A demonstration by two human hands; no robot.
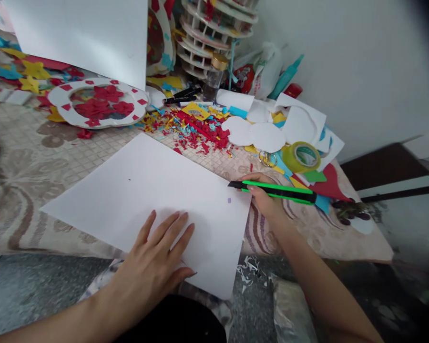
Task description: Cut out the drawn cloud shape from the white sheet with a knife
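Observation:
A large white sheet [171, 190] lies on the patterned tablecloth, its near corner jutting past the table's front edge. My left hand [160, 252] rests flat on the sheet's near part with its fingers spread. At the sheet's right corner, my right hand [262, 193] is closed round a green and black utility knife [289, 192]. The knife's dark tip points left over the paper. A small purple mark [229, 200] shows on the sheet just below the tip.
Behind the sheet are coloured scraps [203, 128], a white ring plate [57, 100] with red flowers, pens [182, 97] and a glass jar [214, 76]. Yellow-green tape [300, 157] sits at the right. A white board [82, 38] stands at the back left.

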